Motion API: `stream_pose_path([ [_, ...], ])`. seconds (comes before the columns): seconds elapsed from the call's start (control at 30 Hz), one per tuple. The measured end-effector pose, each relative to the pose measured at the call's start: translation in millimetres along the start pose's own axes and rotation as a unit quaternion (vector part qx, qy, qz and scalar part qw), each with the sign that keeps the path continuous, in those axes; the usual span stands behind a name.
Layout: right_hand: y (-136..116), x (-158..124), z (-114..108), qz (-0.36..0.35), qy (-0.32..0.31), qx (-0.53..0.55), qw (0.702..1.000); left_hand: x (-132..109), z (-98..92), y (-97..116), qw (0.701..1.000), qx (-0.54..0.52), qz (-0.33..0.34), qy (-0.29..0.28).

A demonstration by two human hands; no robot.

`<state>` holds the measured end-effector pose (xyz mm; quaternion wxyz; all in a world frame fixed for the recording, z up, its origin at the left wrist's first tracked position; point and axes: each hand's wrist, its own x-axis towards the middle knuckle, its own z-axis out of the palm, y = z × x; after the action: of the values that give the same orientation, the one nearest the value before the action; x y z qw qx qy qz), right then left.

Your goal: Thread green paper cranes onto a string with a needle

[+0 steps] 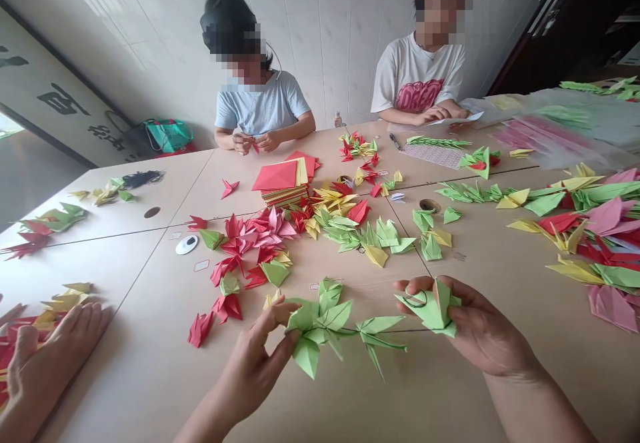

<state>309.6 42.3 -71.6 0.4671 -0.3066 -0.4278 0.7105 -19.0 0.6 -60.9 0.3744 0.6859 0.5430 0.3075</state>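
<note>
My left hand (255, 356) pinches a strung chain of green paper cranes (330, 326) just above the pale wooden table (150, 376). My right hand (480, 330) is curled round another green paper crane (434, 308) with a dark thread loop at its tip. A thin thread runs between the chain and the crane in my right hand. Both hands hover near the table's front edge.
Loose red, green and yellow folded cranes (280, 230) cover the table's middle, beside a stack of square paper (285, 180). Crane garlands (590, 223) lie at the right. Two people sit folding at the far side. Another person's hands (40, 356) rest at the left edge.
</note>
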Motion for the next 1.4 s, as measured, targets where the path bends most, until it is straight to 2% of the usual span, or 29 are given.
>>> stream_pose_path([
  [0.07, 0.9, 1.5, -0.1, 0.016, 0.015, 0.007, 1.000, -7.7, -4.0, 5.5, 0.990, -0.131, -0.055, 0.014],
  [0.13, 1.4, 2.1, -1.7, 0.036, 0.030, 0.007, 0.999, -11.4, -7.6, 12.7, 0.960, -0.256, -0.105, 0.032],
  [0.23, -0.6, 1.6, -5.5, 0.066, 0.046, -0.025, 0.996, -6.2, -11.0, 21.6, 0.919, -0.351, -0.174, 0.037],
  [0.33, -6.3, 2.0, -8.4, 0.093, 0.059, -0.162, 0.981, 5.7, -8.7, 18.4, 0.926, -0.295, -0.235, -0.021],
  [0.4, -9.5, 3.7, -9.6, 0.105, 0.074, -0.309, 0.942, 9.9, -3.8, 10.1, 0.942, -0.224, -0.243, -0.064],
  [0.47, -10.0, 6.2, -11.0, 0.106, 0.083, -0.425, 0.895, 7.9, 2.3, 1.0, 0.961, -0.148, -0.216, -0.083],
  [0.6, -1.9, 11.9, -16.9, 0.067, 0.104, -0.549, 0.827, -8.5, 11.1, -10.0, 0.983, 0.011, -0.152, -0.100],
  [0.7, 5.8, 15.7, -21.3, 0.023, 0.119, -0.615, 0.779, -21.4, 14.6, -13.2, 0.984, 0.060, -0.114, -0.124],
  [0.77, 9.2, 16.8, -22.4, -0.002, 0.116, -0.635, 0.764, -27.6, 17.2, -15.3, 0.987, 0.071, -0.078, -0.123],
  [0.87, 12.4, 14.3, -21.8, -0.010, 0.114, -0.643, 0.757, -33.4, 23.6, -20.5, 0.989, 0.093, -0.040, -0.110],
  [1.0, 16.3, 3.3, -21.4, 0.013, 0.114, -0.644, 0.756, -37.8, 34.4, -29.1, 0.987, 0.131, -0.045, -0.083],
  [1.13, 18.5, -11.1, -22.1, 0.002, 0.124, -0.642, 0.756, -38.4, 41.1, -31.2, 0.989, 0.138, -0.013, -0.059],
  [1.23, 18.6, -19.8, -20.7, 0.020, 0.141, -0.637, 0.758, -35.8, 40.1, -27.7, 0.992, 0.116, -0.004, -0.048],
  [1.4, 21.8, -26.5, -18.2, 0.020, 0.149, -0.621, 0.769, -31.7, 28.2, -23.2, 0.997, 0.066, -0.032, -0.033],
])
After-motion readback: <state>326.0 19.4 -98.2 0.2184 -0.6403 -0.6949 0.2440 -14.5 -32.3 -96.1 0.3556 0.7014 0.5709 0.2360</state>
